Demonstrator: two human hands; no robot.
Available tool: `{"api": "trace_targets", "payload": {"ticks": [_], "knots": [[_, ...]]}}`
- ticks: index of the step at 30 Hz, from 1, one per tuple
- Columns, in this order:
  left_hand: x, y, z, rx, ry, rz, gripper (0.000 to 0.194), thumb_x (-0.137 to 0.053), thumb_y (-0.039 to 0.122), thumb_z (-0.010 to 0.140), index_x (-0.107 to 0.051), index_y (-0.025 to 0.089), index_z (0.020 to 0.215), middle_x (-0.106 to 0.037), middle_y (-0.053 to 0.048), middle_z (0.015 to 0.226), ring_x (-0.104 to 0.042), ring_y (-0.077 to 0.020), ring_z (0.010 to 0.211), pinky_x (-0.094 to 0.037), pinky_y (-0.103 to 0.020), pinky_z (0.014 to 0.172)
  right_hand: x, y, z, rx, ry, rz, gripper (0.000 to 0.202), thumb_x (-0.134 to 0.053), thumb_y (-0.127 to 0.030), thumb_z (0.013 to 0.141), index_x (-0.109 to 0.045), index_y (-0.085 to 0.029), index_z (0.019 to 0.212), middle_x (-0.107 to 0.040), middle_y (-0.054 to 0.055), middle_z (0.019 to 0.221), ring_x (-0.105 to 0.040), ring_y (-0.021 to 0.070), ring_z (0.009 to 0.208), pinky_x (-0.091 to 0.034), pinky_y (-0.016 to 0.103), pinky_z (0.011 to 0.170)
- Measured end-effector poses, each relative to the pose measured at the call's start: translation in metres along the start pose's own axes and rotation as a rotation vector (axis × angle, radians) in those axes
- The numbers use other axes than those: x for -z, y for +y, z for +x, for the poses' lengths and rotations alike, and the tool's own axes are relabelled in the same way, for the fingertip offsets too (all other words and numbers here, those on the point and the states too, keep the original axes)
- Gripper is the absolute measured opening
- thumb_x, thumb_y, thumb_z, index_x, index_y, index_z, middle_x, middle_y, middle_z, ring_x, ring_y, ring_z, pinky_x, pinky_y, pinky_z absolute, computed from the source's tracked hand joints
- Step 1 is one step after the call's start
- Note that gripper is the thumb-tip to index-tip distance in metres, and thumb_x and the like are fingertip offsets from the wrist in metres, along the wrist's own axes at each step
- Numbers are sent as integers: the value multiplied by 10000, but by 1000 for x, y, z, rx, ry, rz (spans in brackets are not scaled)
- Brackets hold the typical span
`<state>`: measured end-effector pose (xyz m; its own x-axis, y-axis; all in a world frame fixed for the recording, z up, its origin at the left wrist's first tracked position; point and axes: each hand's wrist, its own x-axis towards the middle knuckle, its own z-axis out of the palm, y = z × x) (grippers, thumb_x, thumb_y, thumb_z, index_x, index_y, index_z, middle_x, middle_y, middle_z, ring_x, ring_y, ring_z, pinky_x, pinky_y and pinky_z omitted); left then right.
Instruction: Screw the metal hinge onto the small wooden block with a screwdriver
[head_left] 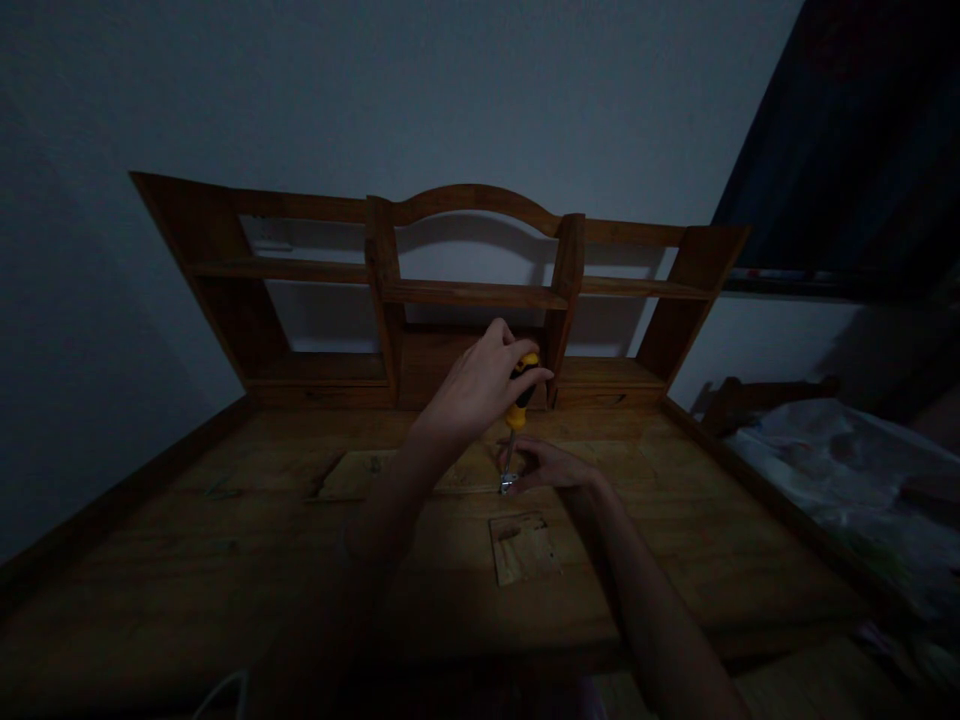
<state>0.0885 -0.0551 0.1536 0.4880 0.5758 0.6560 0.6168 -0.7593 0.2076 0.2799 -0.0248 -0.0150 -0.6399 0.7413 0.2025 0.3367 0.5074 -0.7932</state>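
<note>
My left hand (pixel 484 375) is closed around the yellow and black handle of a screwdriver (pixel 516 415). The screwdriver stands nearly upright, its shaft pointing down to a small shiny metal fitting (pixel 508 482). My right hand (pixel 551 465) has its fingers at that fitting and steadies it beside the screwdriver's tip; the exact kind of fitting is too small to make out. Under the fitting lies a long pale wooden board (pixel 360 474), partly hidden by my left forearm. A square wooden piece (pixel 523 548) rests on the desk nearer to me.
The wooden desk top (pixel 262 560) carries a shelf unit (pixel 472 293) along its back edge, against the wall. Raised rims run along the desk's sides. To the right lies a pale plastic-like covering (pixel 817 450). A white cable (pixel 221 690) shows at the lower left. Light is dim.
</note>
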Motion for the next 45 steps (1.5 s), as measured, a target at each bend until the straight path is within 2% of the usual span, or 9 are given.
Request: {"api": "trace_targets", "payload": {"ticks": [3, 6, 11, 13, 18, 22, 30, 37, 45], "knots": [[2, 0, -2, -11, -7, 16, 274, -559, 384, 932, -639, 205, 1124, -532, -74, 1104, -577, -203, 1000, -474, -339, 916, 0, 0, 0, -8, -8, 6, 463, -841, -391, 650, -667, -237, 1051, -613, 16, 1086, -567, 214, 1061, -451, 357, 942], [5, -1, -3, -59, -46, -28, 268, -495, 245, 955, -609, 187, 1191, -555, -82, 1131, -579, -194, 1036, -465, -325, 945, 0, 0, 0, -23, -3, 27, 460, -840, -395, 645, -664, -230, 1037, -614, 18, 1091, -572, 213, 1052, -462, 348, 927], [6, 0, -3, -157, -150, -100, 514, -355, -9, 870, -520, 178, 1319, -556, -88, 1263, -525, -172, 1192, -410, -306, 1040, -1, 3, 0, -4, 1, 34, 458, -851, -383, 635, -666, -225, 1024, -626, 22, 1112, -568, 219, 1089, -417, 367, 1001], [6, 3, -5, -134, -159, -73, 520, -365, 14, 870, -514, 199, 1333, -558, -81, 1270, -525, -183, 1197, -408, -325, 1050, -1, 5, 0, -9, 12, 25, 470, -859, -381, 627, -665, -227, 1026, -625, 25, 1131, -561, 223, 1108, -403, 378, 1020], [6, 12, -6, 23, -78, 58, 308, -488, 275, 933, -613, 216, 1208, -556, -84, 1170, -608, -208, 999, -476, -353, 935, -1, 5, 1, -30, 3, 8, 483, -862, -388, 622, -662, -221, 1029, -631, 25, 1100, -567, 222, 1085, -413, 377, 1001], [2, 11, -3, 50, -62, 123, 253, -525, 355, 945, -626, 200, 1119, -557, -81, 1117, -621, -204, 926, -483, -340, 856, 0, 2, 1, -45, 8, -33, 487, -858, -396, 628, -662, -226, 1040, -630, 27, 1112, -559, 226, 1094, -412, 373, 992], [8, 13, -4, -33, -120, 188, 235, -458, 205, 944, -539, 161, 1161, -594, -90, 1080, -604, -229, 1028, -467, -334, 882, -1, 11, 1, -3, -8, 18, 492, -848, -402, 643, -654, -223, 1058, -627, 19, 1089, -570, 206, 1057, -426, 348, 968], [8, 16, -5, -37, -130, 182, 276, -439, 156, 890, -537, 145, 1148, -618, -97, 1031, -604, -237, 1013, -464, -346, 888, -1, 9, 1, -22, -8, 40, 487, -848, -375, 639, -658, -233, 1064, -623, 20, 1108, -574, 207, 1047, -458, 349, 935], [8, 13, -4, -20, -163, 95, 313, -412, 92, 851, -538, 158, 1130, -626, -93, 1053, -610, -222, 981, -467, -339, 869, -1, 7, 1, -34, 0, 29, 484, -854, -392, 625, -664, -232, 1041, -612, 29, 1145, -555, 223, 1103, -431, 376, 985]]}}
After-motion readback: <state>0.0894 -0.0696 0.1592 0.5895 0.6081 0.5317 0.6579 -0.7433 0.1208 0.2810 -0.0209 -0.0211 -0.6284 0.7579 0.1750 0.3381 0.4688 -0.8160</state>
